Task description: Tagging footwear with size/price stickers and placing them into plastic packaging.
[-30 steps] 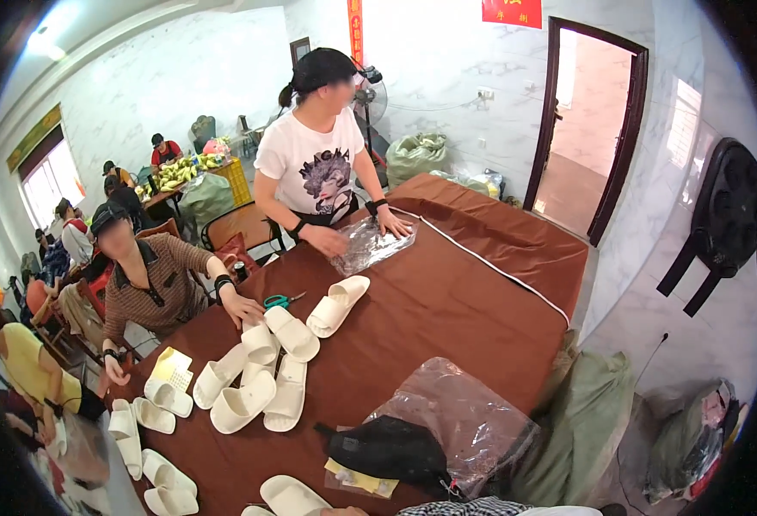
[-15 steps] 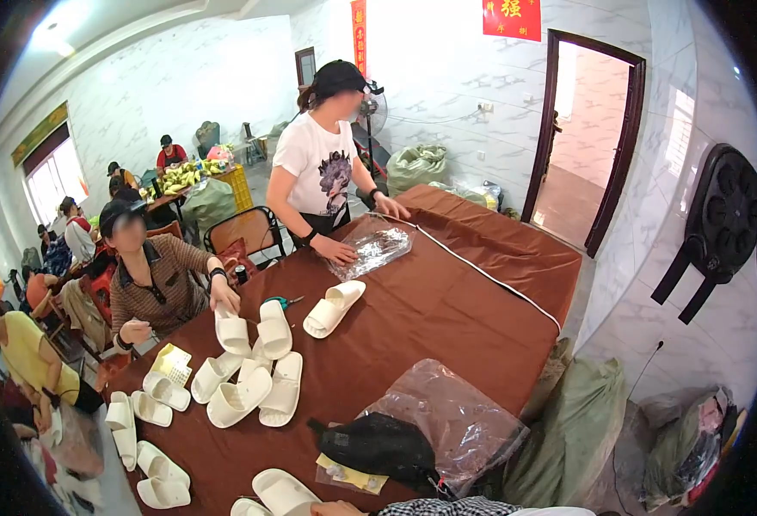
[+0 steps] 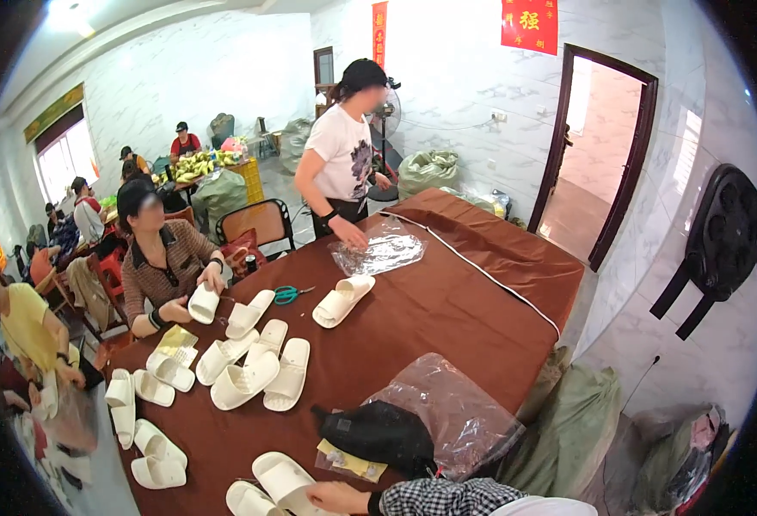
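At the lower edge my right hand (image 3: pixel 337 497), with a black wristband and a checked sleeve, is closed at the near end of a cream slipper (image 3: pixel 280 476). Its fingers bend over the slipper and are partly cut off by the picture's edge. A second slipper (image 3: pixel 249 500) lies just left of that one. My left hand is out of view. Beyond my hand lie a black cloth bag (image 3: pixel 378 439), a yellow card (image 3: pixel 335 462) and a clear plastic bag (image 3: pixel 456 421).
Several cream slippers (image 3: pixel 245 381) lie on the brown-covered table (image 3: pixel 447 318), near green-handled scissors (image 3: pixel 286 295). Across it, a seated person (image 3: pixel 172 258) holds a slipper; a standing person (image 3: pixel 340 163) reaches over clear plastic (image 3: pixel 383 254). Sacks (image 3: pixel 568 430) stand at right.
My right hand shows further into view at the slipper. The seated person now has both hands at a slipper. The standing person has lifted one hand off the table. The view has shifted slightly.
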A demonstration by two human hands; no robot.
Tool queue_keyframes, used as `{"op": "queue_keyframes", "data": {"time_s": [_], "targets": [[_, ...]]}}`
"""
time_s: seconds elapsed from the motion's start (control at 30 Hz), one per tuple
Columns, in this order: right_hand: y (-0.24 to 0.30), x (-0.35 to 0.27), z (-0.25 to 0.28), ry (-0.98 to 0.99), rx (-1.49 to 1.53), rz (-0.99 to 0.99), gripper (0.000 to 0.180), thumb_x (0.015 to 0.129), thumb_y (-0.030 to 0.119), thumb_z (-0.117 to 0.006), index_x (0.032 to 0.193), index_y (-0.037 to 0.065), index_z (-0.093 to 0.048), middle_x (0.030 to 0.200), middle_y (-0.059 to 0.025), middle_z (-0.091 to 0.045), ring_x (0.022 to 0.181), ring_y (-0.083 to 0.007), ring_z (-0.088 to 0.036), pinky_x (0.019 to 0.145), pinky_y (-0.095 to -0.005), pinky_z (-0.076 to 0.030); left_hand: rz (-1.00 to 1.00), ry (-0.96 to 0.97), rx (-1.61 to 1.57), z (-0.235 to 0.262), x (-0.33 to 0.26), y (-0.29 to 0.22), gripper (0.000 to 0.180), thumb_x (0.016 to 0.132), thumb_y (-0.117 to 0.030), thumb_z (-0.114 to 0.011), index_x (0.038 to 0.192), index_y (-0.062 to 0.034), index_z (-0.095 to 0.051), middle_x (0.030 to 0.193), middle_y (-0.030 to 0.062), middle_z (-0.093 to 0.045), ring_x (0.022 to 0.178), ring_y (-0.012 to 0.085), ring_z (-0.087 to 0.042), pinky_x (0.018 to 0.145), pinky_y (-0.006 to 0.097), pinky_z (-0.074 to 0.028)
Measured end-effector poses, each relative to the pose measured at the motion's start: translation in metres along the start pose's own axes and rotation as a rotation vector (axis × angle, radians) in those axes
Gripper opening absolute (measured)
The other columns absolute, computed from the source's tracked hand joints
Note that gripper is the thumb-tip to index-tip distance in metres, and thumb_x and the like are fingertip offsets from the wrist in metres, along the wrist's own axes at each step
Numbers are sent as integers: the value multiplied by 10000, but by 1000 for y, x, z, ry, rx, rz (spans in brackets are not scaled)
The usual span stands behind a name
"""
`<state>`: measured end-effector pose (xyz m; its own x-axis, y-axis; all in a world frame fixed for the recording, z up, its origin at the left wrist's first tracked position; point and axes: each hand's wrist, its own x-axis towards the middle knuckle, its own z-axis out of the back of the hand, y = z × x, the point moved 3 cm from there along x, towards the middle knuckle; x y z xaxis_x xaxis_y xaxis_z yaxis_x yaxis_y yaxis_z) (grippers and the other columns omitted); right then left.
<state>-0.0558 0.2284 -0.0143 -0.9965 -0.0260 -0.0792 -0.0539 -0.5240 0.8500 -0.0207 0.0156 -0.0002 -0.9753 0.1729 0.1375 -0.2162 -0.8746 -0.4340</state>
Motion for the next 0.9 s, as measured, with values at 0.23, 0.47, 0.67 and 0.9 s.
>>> {"op": "queue_keyframes", "data": {"time_s": [0.23,0.47,0.67,0.9], "targets": [[35,67,45,-220,-328,328,683,832,284,-699,1391,29,-403,1417,-266,-392,1307,-420,-402,1085,-466,-361,-180,35,62,-30,20,-5,1070,824,-690,-568,1489,79,-233,1516,359,-209,1396,507,-213,1114,644,-175],[-9,64,-8,-20,-410,200,707,968,454,-513,1512,78,-262,1498,-287,-299,1392,-413,-311,1114,-490,-330,-125,198,166,-19,32,-10,1063,801,-724,-526,1537,-22,-215,1587,284,-98,1453,455,-124,1142,606,-128],[10,54,8,22,-378,100,733,910,474,-601,1436,24,-362,1404,-279,-395,1294,-424,-402,1031,-503,-411,-232,105,-20,-1,27,10,1024,832,-660,-573,1538,-21,-196,1585,269,-132,1455,466,-86,1178,558,-83],[30,44,-9,73,-344,83,794,798,439,-718,1379,-6,-408,1332,-265,-457,1246,-412,-440,1017,-489,-400,-159,107,-221,18,16,41,979,810,-456,-729,1529,-26,-222,1569,259,-201,1451,480,-64,1193,517,-76]]}}
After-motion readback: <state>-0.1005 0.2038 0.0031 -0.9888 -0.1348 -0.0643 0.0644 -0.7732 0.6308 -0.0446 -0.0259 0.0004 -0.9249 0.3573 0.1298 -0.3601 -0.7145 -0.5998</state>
